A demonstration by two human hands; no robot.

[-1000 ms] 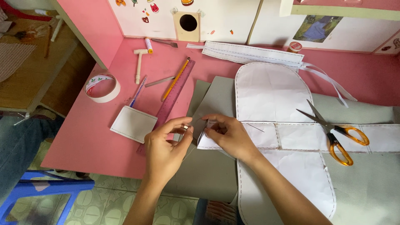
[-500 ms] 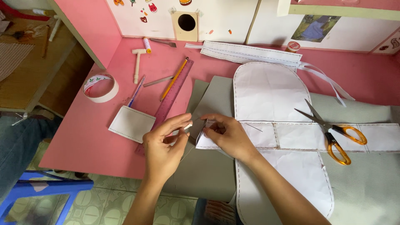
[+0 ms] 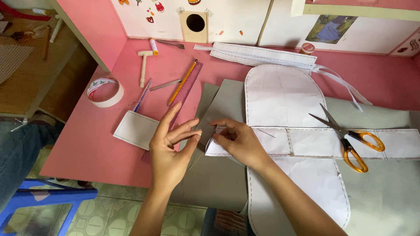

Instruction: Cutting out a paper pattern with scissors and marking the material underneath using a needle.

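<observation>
Head view: pink desk beside tiled floor.

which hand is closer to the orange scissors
Right. The right hand pinches the white paper pattern just left of the orange scissors, which lie on that pattern. The left hand is farther left, beyond the right hand, over the pink table.

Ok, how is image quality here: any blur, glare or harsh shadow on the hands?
Head view: even, soft light, no glare; left hand and right hand sharp, casting only faint shadows on the white paper pattern; the thin thread between them barely resolves; edges show slight wide-angle bending.
</observation>
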